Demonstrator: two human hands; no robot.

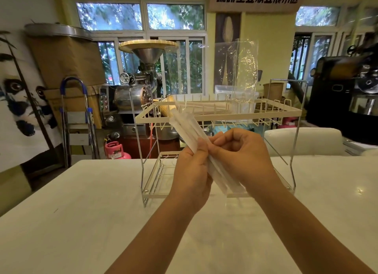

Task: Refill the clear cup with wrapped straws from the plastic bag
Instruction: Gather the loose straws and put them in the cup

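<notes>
A bundle of white wrapped straws (185, 126) slants from upper left to lower right in front of the wire rack. My left hand (191, 175) grips the bundle around its middle. My right hand (241, 150) is closed on the same bundle from the right, fingers curled over it. A clear plastic bag (241, 73) stands upright on the rack's top shelf, crinkled and see-through. I cannot make out a clear cup with certainty; something transparent sits on the top shelf under the bag.
A two-tier white wire rack (216, 115) stands on the white marble table (81, 212), right behind my hands. Beyond the table are a coffee roaster (139, 89), a pink gas cylinder (115, 149), a step ladder (76, 118) and a white chair back (302, 140).
</notes>
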